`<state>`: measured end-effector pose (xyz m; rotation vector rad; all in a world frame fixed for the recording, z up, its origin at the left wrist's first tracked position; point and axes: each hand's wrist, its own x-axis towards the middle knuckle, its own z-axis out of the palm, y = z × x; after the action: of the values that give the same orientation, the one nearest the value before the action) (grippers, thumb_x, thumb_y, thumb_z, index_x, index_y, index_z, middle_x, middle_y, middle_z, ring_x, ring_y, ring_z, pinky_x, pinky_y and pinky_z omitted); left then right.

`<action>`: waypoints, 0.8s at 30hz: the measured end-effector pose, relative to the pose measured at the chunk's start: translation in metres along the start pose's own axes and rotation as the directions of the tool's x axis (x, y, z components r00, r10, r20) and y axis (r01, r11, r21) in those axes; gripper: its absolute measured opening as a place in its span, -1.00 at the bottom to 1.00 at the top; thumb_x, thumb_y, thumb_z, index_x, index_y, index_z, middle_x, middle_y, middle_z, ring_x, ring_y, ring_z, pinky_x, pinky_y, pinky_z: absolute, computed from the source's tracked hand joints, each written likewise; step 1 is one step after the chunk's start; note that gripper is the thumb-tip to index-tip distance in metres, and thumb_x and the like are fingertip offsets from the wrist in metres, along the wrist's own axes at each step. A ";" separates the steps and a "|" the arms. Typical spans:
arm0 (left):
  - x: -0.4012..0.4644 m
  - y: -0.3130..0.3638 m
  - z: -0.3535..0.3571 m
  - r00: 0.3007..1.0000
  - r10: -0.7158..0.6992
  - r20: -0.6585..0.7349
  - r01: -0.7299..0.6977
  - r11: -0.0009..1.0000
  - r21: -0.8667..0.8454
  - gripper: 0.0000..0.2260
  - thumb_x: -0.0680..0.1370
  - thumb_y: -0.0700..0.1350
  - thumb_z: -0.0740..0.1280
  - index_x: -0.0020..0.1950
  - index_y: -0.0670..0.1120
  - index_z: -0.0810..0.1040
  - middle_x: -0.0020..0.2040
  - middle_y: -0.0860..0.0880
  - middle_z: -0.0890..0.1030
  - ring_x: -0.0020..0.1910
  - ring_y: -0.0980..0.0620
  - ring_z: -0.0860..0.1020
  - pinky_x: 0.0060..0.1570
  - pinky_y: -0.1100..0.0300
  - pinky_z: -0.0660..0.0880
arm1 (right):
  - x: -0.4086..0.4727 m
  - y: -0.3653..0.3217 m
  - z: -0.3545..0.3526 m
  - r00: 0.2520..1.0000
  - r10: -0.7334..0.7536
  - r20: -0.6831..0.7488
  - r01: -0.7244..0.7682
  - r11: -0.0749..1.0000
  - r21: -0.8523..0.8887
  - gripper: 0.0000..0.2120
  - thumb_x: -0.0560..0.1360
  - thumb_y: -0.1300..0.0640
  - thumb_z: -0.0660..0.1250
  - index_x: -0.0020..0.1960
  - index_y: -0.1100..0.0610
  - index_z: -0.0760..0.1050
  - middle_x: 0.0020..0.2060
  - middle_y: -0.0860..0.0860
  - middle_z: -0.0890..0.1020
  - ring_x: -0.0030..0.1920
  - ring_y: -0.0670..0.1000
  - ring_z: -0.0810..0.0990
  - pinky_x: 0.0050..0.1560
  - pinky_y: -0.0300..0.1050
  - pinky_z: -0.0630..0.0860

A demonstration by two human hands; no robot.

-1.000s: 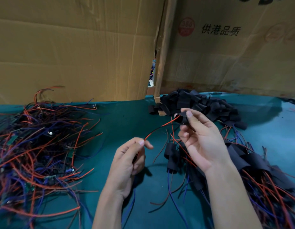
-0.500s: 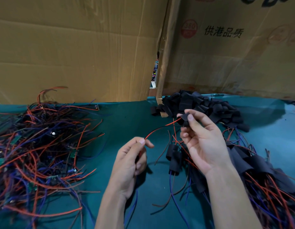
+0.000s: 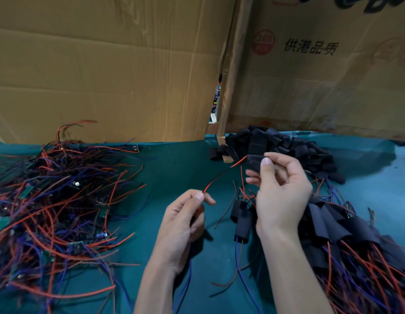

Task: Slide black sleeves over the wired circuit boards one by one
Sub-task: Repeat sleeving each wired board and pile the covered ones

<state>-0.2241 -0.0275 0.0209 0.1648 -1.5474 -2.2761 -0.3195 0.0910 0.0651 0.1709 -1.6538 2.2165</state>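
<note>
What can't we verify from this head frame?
- Circuit board in the left hand: hidden by the curled fingers; only the red wire shows.
- Wire end inside the black sleeve: covered by the right hand and the sleeve.
- Finished pile: cut off at the right edge.
- Gap between the cardboard boxes: too small, dark.

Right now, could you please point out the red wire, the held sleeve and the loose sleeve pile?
red wire [image 3: 216, 179], head view, mid-span between the hands
held sleeve [image 3: 254, 160], head view, its flat face
sleeve pile [image 3: 287, 143], head view, top of the heap
</note>
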 end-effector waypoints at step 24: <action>0.001 -0.003 0.001 1.000 0.015 0.001 -0.015 0.997 0.077 -0.79 0.49 0.05 0.35 -0.18 -0.08 0.62 -0.48 0.04 0.17 -0.54 0.12 0.09 -0.55 0.29 0.05 | -0.002 0.001 -0.001 0.997 -0.051 -0.061 0.048 0.998 -0.043 -0.83 0.63 0.31 0.31 -0.05 0.07 0.56 -0.35 -0.01 0.68 -0.34 0.06 0.74 -0.33 -0.10 0.66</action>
<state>-0.2263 -0.0267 0.0187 0.1726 -1.6323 -2.2072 -0.3180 0.0910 0.0631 0.1297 -1.6437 2.1277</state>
